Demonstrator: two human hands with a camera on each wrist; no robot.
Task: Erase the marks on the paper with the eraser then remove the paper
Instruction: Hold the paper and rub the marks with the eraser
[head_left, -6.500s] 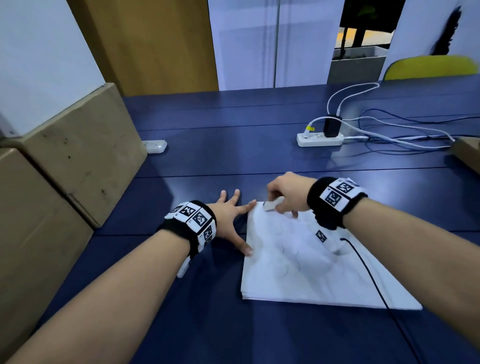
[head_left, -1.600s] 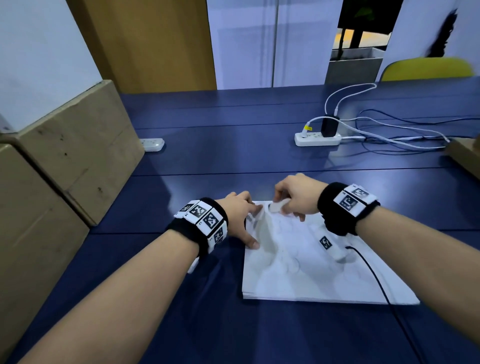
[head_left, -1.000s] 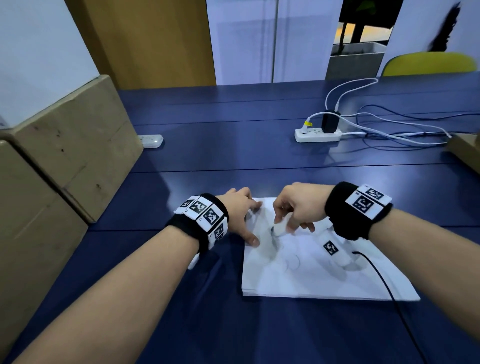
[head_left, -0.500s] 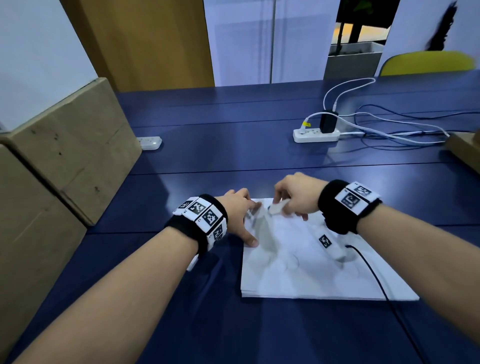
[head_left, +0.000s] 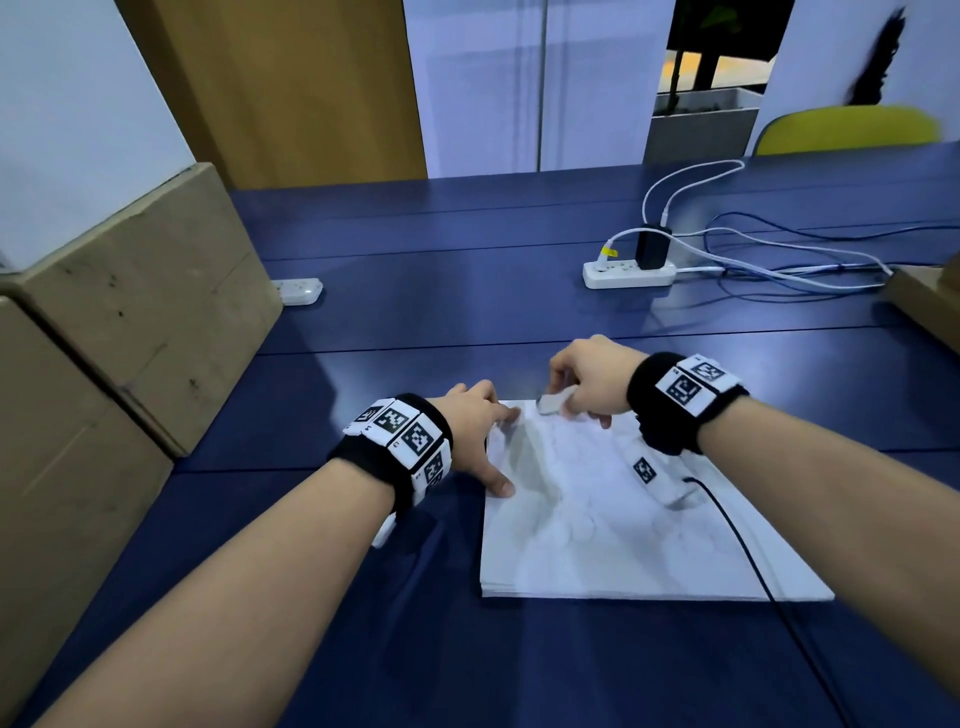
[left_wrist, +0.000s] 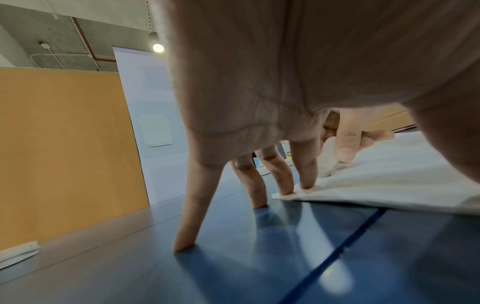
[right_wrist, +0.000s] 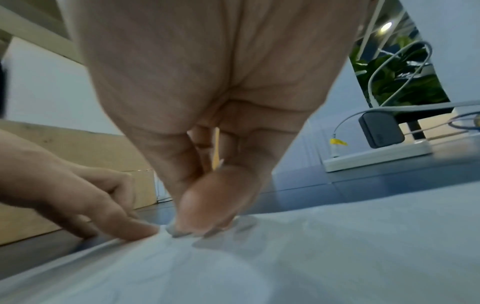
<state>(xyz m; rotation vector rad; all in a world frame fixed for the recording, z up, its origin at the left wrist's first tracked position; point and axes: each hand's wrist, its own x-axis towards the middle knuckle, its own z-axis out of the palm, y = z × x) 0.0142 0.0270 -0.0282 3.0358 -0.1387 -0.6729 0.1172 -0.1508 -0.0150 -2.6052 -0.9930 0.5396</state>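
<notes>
A white sheet of paper (head_left: 613, 535) with faint pencil marks lies on top of a thin stack on the blue table (head_left: 415, 322). My right hand (head_left: 582, 382) pinches a small white eraser (head_left: 550, 402) and presses it on the sheet's far left corner. The eraser (left_wrist: 327, 158) shows past my left fingers in the left wrist view, and its grey tip (right_wrist: 179, 232) meets the paper (right_wrist: 285, 257) in the right wrist view. My left hand (head_left: 480, 436) holds the paper's left edge down with straight, spread fingers (left_wrist: 306, 172); some of them stand on the table.
Cardboard boxes (head_left: 140, 312) stand along the left. A white power strip (head_left: 628, 273) with a black charger and loose cables lies at the back right, and a small white strip (head_left: 298, 290) near the boxes. A black wire (head_left: 748, 551) crosses the paper from my right wrist.
My right hand rubbed the eraser down the paper's left part and back up to the far left corner. The left hand's fingers drew in from spread wide and stayed at the left edge.
</notes>
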